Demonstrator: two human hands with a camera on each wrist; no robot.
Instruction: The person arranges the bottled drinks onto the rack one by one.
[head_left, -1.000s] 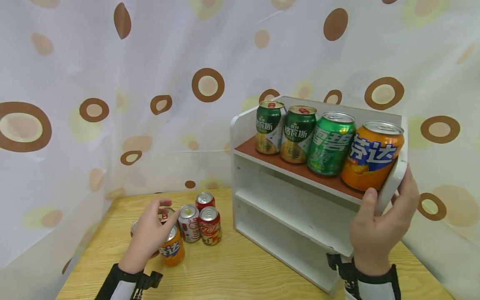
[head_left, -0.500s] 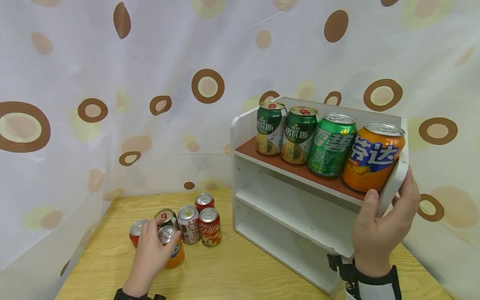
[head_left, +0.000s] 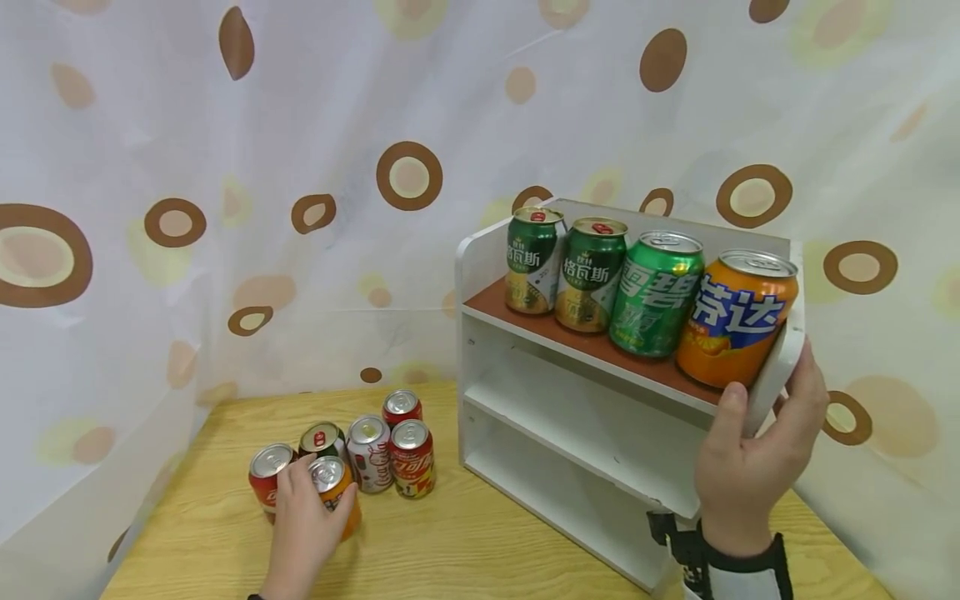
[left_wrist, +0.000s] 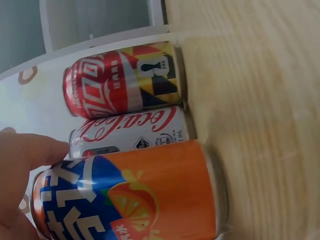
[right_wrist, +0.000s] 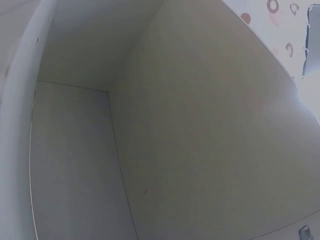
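My left hand (head_left: 306, 521) reaches down to the cans on the table and grips the upper part of an orange soda can (head_left: 335, 500). In the left wrist view the orange can (left_wrist: 175, 190) stands on the wood with its blue label showing, the fingers (left_wrist: 25, 155) at its top end. My right hand (head_left: 757, 467) grips the right side panel of a white shelf unit (head_left: 536, 400), its thumb on the front edge. Beside that thumb stands another orange soda can (head_left: 738, 321) on the top shelf. The right wrist view shows only the shelf's pale interior panels (right_wrist: 200, 125).
Around the left hand stand a red can (head_left: 270, 467), a dark green can (head_left: 322, 437), a white cola can (head_left: 370, 454) and two more red cans (head_left: 412, 462). Along the top shelf are two dark green cans (head_left: 592, 275) and a bright green can (head_left: 656, 296). A patterned curtain (head_left: 300, 108) hangs behind.
My left hand has come down from above the cans and closed on the orange soda can on the table. The right hand keeps its grip on the shelf unit.
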